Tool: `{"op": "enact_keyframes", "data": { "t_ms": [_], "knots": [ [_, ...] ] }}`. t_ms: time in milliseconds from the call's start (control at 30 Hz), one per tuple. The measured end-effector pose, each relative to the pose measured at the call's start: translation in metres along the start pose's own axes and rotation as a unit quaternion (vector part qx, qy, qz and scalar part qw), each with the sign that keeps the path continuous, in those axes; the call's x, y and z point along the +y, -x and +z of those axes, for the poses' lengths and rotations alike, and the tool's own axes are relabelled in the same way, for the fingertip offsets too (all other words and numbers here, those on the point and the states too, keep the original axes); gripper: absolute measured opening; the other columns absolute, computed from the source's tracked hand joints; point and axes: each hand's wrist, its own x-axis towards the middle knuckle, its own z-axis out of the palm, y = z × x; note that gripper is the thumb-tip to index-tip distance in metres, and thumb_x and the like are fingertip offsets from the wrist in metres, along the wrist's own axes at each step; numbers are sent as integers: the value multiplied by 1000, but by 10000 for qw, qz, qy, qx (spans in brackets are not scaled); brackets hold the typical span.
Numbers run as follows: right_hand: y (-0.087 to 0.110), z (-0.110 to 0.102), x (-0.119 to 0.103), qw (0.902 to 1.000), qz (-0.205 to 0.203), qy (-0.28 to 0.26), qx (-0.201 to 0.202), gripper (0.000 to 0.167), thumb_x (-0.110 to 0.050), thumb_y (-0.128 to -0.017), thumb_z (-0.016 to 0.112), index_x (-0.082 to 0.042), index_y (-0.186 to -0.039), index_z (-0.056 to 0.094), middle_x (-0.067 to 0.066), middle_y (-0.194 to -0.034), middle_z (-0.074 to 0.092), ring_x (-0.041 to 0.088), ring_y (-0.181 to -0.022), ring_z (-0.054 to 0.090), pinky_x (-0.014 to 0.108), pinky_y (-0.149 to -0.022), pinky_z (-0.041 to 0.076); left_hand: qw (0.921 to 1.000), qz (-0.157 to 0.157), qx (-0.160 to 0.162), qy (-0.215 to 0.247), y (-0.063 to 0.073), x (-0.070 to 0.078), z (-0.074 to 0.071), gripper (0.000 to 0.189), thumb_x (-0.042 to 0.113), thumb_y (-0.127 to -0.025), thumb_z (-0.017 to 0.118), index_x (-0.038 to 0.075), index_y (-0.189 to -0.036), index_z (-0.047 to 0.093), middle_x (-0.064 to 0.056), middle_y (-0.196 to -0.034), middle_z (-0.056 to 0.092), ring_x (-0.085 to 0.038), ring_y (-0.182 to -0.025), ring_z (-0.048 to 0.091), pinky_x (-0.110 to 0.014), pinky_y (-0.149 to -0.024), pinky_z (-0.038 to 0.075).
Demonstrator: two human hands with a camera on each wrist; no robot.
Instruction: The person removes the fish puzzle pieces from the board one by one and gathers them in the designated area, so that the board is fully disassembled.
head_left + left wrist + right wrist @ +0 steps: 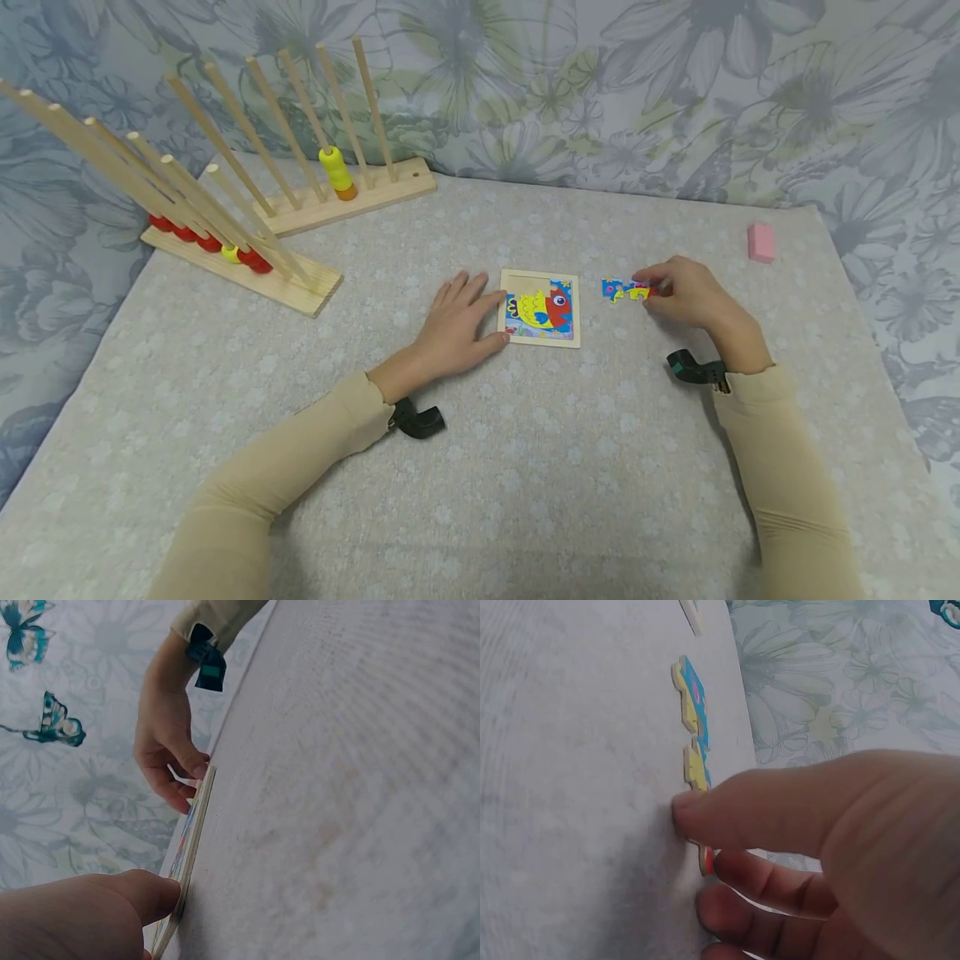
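The head view shows, nearest, two beige sleeves (311, 446) with one dark wrist device (422, 422) at each cuff. Beyond them one left hand (452, 335) lies with fingers spread and extended, its index finger and thumb touching the left edge of one squarish puzzle tray (542, 342), flat on the table. The fish picture (534, 308) in it has its long axis left to right, red head pointing right; the tray's upper-left part is bare wood. Just right of it lie at least two loose pieces (612, 289), in a left-to-right row. One right hand (693, 293) pinches the row's right end between thumb and finger. Farther off stand one pink block (761, 242) and two wooden peg racks (411, 174).
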Motion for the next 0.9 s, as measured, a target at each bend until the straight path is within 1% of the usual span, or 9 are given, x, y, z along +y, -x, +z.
{"op": "enact_keyframes", "data": {
  "t_ms": [133, 333, 600, 900],
  "knots": [
    [0, 0, 2, 10000, -32, -39, 49, 40, -3, -87, 67, 4, -127, 67, 27, -110, 63, 40, -96, 65, 54, -83, 53, 10000, 6, 5, -12, 0, 0, 1, 65, 40, -95, 62, 14, -152, 48, -19, -168, 27, -43, -159, 12, -60, -128, 8],
    [-1, 3, 4, 9997, -101, 40, 201, 39, -2, -86, 65, 3, -124, 70, 26, -107, 64, 38, -93, 65, 48, -81, 52, 10000, 14, 16, -14, 0, -1, 1, 64, 40, -95, 62, 14, -152, 48, -19, -168, 27, -43, -159, 12, -60, -128, 7],
    [-3, 5, 5, 9999, 2, 12, 146, 39, -2, -86, 65, 2, -124, 70, 24, -105, 64, 35, -92, 64, 40, -77, 50, 10000, 9, 13, -45, 2, -1, 1, 64, 41, -95, 62, 14, -152, 48, -19, -168, 27, -43, -159, 11, -61, -128, 7],
    [-2, 3, 4, 9999, 61, 10, 153, 39, -3, -86, 65, 2, -125, 70, 24, -105, 63, 36, -92, 64, 41, -78, 50, 10000, 52, 32, -11, 1, 0, 0, 65, 40, -95, 62, 13, -152, 48, -19, -168, 27, -43, -159, 11, -61, -128, 7]
  ]
}}
